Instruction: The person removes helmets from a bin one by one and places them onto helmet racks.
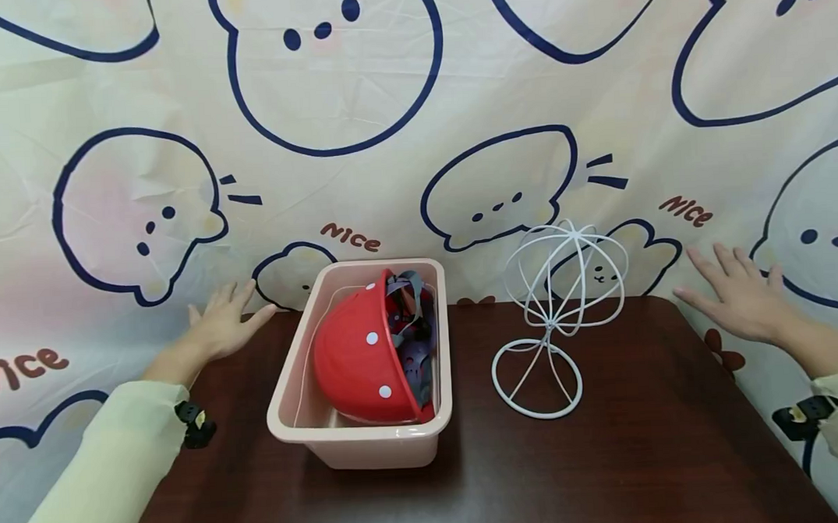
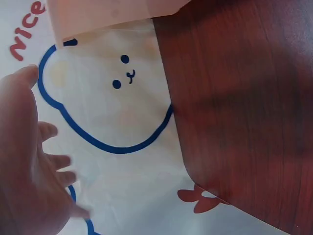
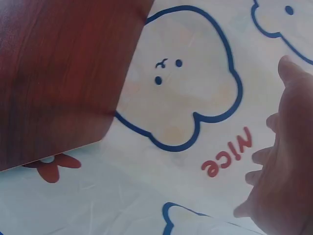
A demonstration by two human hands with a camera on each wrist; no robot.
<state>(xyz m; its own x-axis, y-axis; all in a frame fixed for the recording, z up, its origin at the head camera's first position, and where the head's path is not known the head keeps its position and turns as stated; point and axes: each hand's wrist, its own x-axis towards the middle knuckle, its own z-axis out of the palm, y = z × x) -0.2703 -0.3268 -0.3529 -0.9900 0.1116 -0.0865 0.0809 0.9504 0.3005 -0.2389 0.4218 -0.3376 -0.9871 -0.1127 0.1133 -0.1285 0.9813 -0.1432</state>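
Observation:
A red helmet with white dots lies on its side in a pale pink plastic basin, its grey straps and dark inner padding facing right. To the right of the basin stands a white wire helmet stand, a round cage on a ring base. My left hand is spread at the table's far left corner, left of the basin, holding nothing. Past the table's right edge, my right hand is spread too, with nothing in it. Both wrist views show the left hand and right hand with fingers extended.
The dark brown wooden table carries the basin and the wire stand. Behind it hangs a pale cloth printed with blue-outlined cartoon shapes, which also shows beyond the table's sides. A black device is strapped to each wrist.

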